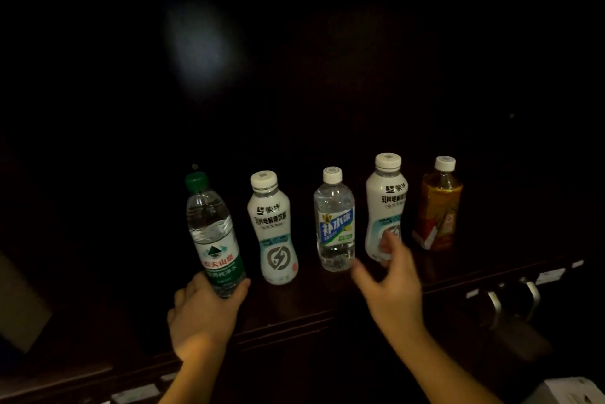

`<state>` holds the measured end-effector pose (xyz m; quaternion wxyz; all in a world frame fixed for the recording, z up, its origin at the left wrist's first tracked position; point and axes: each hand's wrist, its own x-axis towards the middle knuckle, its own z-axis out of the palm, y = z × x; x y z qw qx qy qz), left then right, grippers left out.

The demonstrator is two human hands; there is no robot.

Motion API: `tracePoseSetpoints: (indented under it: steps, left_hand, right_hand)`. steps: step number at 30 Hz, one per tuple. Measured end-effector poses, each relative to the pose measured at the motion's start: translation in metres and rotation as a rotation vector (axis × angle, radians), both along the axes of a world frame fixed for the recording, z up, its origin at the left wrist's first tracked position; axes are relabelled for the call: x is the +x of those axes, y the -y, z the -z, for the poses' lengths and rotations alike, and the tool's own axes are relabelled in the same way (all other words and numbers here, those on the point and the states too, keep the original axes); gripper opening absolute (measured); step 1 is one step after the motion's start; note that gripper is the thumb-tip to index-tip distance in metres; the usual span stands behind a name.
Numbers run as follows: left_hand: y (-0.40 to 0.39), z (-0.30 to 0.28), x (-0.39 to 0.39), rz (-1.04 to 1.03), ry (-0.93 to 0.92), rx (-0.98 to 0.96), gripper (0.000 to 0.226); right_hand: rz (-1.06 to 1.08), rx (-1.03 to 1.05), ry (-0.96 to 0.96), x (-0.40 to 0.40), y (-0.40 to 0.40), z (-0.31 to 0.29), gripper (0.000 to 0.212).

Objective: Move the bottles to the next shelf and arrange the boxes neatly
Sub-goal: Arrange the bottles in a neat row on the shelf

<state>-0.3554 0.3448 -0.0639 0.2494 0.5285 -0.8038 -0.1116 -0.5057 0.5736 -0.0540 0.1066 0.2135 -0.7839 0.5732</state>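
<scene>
Five bottles on a dark shelf (294, 315); bottle-moving step.
Left hand (203, 315) clasps the green-capped water bottle (212, 233); right hand (389, 286), fingers spread, should next close on the white bottle (386, 207).

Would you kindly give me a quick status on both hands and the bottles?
Left hand gripping green-capped water bottle, tilted. Right hand open, at second white bottle. Nothing blocking.

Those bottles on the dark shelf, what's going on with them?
A person is sorting drinks in a dim cupboard. Five bottles stand in a row on the shelf. The left hand grips the base of the green-capped water bottle, which leans slightly. The right hand is open, its fingers reaching at the second white bottle. Another white bottle, a clear bottle and a tea bottle stand untouched.
</scene>
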Motion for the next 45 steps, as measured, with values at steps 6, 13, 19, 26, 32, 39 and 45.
tracePoseSetpoints:
  steps: [6,13,19,26,32,39,45]
  left_hand:
    - [0.003,0.003,0.001,0.007,-0.013,-0.013,0.074]
    - [0.004,0.008,0.002,0.054,-0.016,-0.052,0.074]
    - [-0.001,0.007,0.002,0.104,0.030,-0.066,0.088]
    - [0.000,0.006,0.004,0.162,0.049,-0.041,0.076]
    - [0.000,0.006,0.007,0.161,0.043,-0.026,0.075]
    - [0.001,0.005,0.007,0.164,0.044,0.016,0.080]
    - [0.005,0.006,0.009,0.211,0.030,0.057,0.093]
  right_hand:
    - [-0.029,0.145,0.052,0.002,0.050,-0.004,0.095]
    - [-0.024,0.138,0.087,-0.008,0.061,0.008,0.048]
    - [-0.086,0.283,0.023,0.000,0.065,0.006,0.057]
    - [-0.114,0.319,-0.035,0.002,0.064,0.003,0.065]
    - [-0.134,0.325,-0.058,0.002,0.062,0.001,0.065]
    - [-0.243,0.225,-0.003,-0.002,0.055,0.003,0.067]
    - [0.026,-0.096,0.029,-0.024,0.010,0.008,0.029]
